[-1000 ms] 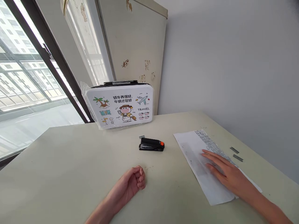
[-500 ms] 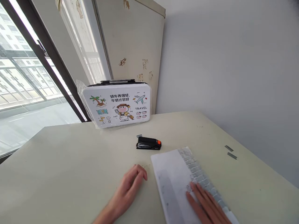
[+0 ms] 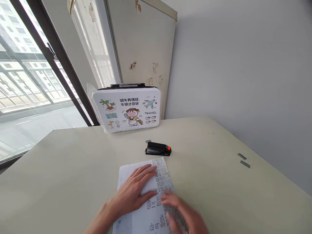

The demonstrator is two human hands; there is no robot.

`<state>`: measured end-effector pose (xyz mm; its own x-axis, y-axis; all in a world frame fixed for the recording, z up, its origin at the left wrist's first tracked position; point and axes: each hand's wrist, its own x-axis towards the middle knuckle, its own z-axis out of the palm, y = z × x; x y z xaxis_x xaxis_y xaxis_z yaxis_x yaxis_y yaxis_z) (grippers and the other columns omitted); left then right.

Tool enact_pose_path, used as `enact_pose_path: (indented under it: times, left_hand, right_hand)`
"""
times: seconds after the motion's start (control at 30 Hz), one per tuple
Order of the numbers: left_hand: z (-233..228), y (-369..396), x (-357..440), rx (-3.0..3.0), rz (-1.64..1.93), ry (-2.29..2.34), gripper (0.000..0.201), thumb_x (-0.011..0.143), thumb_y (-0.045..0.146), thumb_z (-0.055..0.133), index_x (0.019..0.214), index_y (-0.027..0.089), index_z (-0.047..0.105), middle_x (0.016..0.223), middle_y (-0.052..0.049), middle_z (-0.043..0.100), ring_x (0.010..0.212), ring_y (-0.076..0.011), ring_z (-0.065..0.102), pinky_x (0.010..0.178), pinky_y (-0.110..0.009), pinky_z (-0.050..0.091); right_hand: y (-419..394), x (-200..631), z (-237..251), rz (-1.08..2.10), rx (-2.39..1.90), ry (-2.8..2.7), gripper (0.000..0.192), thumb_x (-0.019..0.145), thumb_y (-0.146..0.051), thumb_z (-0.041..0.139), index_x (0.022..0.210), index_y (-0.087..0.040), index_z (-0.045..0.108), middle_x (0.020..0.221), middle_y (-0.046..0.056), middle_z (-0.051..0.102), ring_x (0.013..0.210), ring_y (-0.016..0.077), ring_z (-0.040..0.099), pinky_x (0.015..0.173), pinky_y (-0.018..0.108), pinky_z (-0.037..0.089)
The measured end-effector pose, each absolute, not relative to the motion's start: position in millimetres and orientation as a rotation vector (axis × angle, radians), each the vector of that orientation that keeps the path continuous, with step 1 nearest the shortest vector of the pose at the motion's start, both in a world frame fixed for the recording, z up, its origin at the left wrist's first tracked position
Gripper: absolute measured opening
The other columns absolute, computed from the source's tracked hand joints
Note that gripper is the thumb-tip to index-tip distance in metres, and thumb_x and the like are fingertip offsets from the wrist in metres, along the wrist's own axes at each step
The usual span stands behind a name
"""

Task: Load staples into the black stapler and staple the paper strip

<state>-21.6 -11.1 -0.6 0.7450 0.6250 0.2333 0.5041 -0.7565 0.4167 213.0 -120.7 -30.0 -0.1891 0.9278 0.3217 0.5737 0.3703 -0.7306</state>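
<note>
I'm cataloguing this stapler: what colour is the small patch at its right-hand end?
The patch is orange-red, on the black stapler; the head view shows it.

Head camera: is looking forward and down across the table [image 3: 73, 162] from the wearer's head.
Left hand [image 3: 134, 190] and right hand [image 3: 182, 208]: are showing nearest the lens, in the lower middle.
Stapler [image 3: 158, 149]: is lying farther off, near the middle of the view.
Case [image 3: 126, 110]: is standing beyond it, at the table's far side.
Window [image 3: 26, 68]: is slanting along the left margin.
Wall [image 3: 234, 65]: is bounding the right, seen obliquely.
</note>
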Motion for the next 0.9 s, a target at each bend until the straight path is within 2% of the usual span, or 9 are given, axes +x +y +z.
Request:
enact_pose_path:
  times: [0.1, 0.17, 0.3, 0.4, 0.6, 0.77, 0.9]
  left_hand:
    - [2, -5, -29, 2.613, 0.484, 0.877, 0.056, 0.102, 0.042, 0.064, 0.155, 0.031, 0.047, 0.162, -0.005, 0.048, 0.152, -0.0313, 0.04, 0.121, -0.053, 0.041]
    - [3, -3, -32, 2.612, 0.447, 0.874, 0.053, 0.101, 0.04, 0.064, 0.152, 0.031, 0.051, 0.163, -0.004, 0.047, 0.152, -0.0316, 0.04, 0.122, -0.054, 0.041]
    - [4, -1, -34, 2.598, 0.44, 0.882, 0.049, 0.1, 0.037, 0.065, 0.148, 0.031, 0.056, 0.162, -0.003, 0.048, 0.152, -0.0314, 0.04, 0.122, -0.054, 0.04]
    - [3, -1, -34, 2.588, 0.461, 0.884, 0.048, 0.099, 0.037, 0.065, 0.146, 0.031, 0.058, 0.161, -0.003, 0.049, 0.152, -0.0313, 0.041, 0.122, -0.053, 0.041]
    - [2, 0, -35, 2.601, 0.47, 0.875, 0.048, 0.099, 0.037, 0.066, 0.146, 0.03, 0.059, 0.16, -0.004, 0.05, 0.151, -0.031, 0.042, 0.122, -0.053, 0.041]
    - [5, 9, -49, 2.614, 0.523, 0.894, 0.046, 0.1, 0.034, 0.063, 0.146, 0.032, 0.059, 0.157, -0.003, 0.054, 0.15, -0.0308, 0.044, 0.12, -0.054, 0.042]
    - [5, 17, -65, 2.634, 0.502, 0.962, 0.047, 0.102, 0.033, 0.06, 0.149, 0.033, 0.056, 0.158, -0.001, 0.053, 0.152, -0.0308, 0.04, 0.12, -0.056, 0.042]
  right_hand:
    - [-79, 237, -1, 0.485, -1.366, -1.78, 0.026, 0.106, -0.033, 0.048, 0.127, -0.029, 0.063, 0.132, 0.008, 0.071, 0.125, 0.0244, 0.067, 0.104, 0.041, 0.059]
    - [-42, 248, 5, 0.344, -1.359, -1.758, 0.028, 0.105, -0.033, 0.049, 0.131, -0.029, 0.059, 0.134, 0.009, 0.067, 0.129, 0.0261, 0.062, 0.111, 0.048, 0.054]
    - [21, 253, -10, 0.337, -1.32, -1.827, 0.046, 0.1, -0.036, 0.059, 0.145, -0.03, 0.05, 0.147, 0.009, 0.058, 0.139, 0.0284, 0.053, 0.117, 0.052, 0.047]
    - [45, 249, -25, 0.437, -1.309, -1.856, 0.045, 0.099, -0.038, 0.061, 0.143, -0.031, 0.052, 0.141, 0.007, 0.063, 0.133, 0.0276, 0.058, 0.114, 0.049, 0.05]
    - [55, 255, -38, 0.464, -1.369, -1.83, 0.036, 0.099, -0.044, 0.061, 0.132, -0.029, 0.06, 0.126, 0.006, 0.073, 0.114, 0.0283, 0.068, 0.103, 0.048, 0.054]
    - [45, 294, -29, 0.502, -1.402, -1.831, 0.039, 0.098, -0.05, 0.061, 0.129, -0.027, 0.063, 0.123, 0.006, 0.073, 0.11, 0.0271, 0.069, 0.1, 0.045, 0.055]
    - [24, 325, -16, 0.639, -1.41, -1.864, 0.041, 0.099, -0.056, 0.058, 0.13, -0.03, 0.063, 0.124, 0.005, 0.073, 0.108, 0.0259, 0.069, 0.091, 0.039, 0.058]
